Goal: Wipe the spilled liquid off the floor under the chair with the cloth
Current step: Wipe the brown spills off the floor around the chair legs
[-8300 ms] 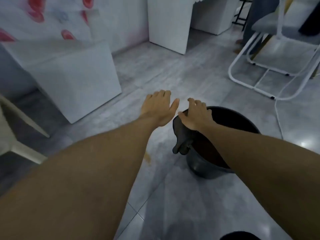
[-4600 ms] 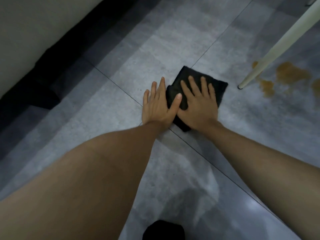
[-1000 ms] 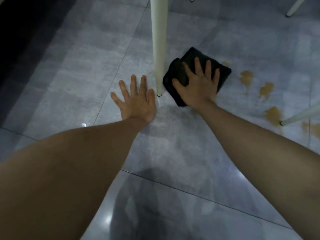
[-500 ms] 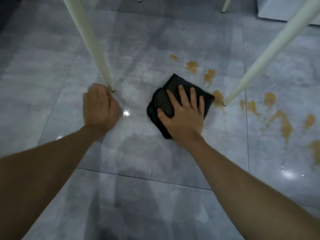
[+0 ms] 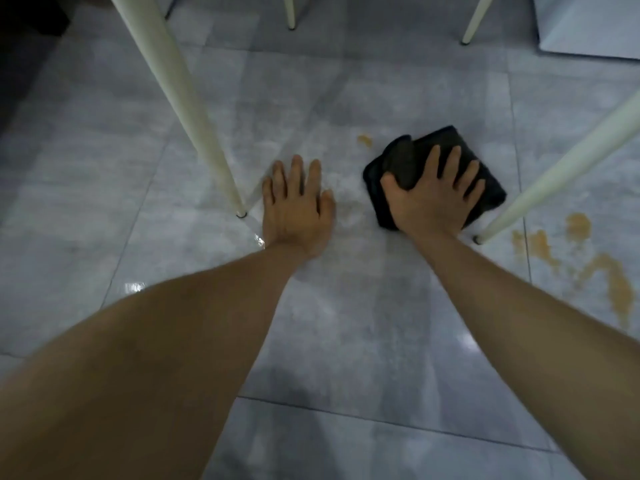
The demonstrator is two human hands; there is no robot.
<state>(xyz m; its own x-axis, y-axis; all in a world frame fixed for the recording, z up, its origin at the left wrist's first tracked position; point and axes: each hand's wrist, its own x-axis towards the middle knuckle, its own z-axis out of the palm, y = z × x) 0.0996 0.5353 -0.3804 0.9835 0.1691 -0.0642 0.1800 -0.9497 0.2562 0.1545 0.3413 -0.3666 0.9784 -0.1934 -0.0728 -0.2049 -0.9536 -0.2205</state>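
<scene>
A folded black cloth (image 5: 405, 157) lies on the grey tiled floor between the chair's front legs. My right hand (image 5: 433, 195) presses down on it, fingers spread and thumb hooked over its near left edge. My left hand (image 5: 294, 202) rests flat and open on the bare floor, just right of the left front chair leg (image 5: 194, 112). Brown spilled liquid (image 5: 606, 275) spreads in blotches at the right, beyond the right front chair leg (image 5: 561, 168). One small brown drop (image 5: 364, 140) sits just left of the cloth.
Two more white chair legs (image 5: 290, 12) stand at the top, the other back chair leg (image 5: 476, 19) to the right. A white panel (image 5: 588, 26) fills the top right corner. Dark shadow (image 5: 24, 36) covers the far left. A damp sheen on the tiles (image 5: 346, 216) shows between my hands.
My right hand has slid the cloth to the right, over brown spots near the right leg. My left hand has opened from a fist and now lies flat right of the left leg.
</scene>
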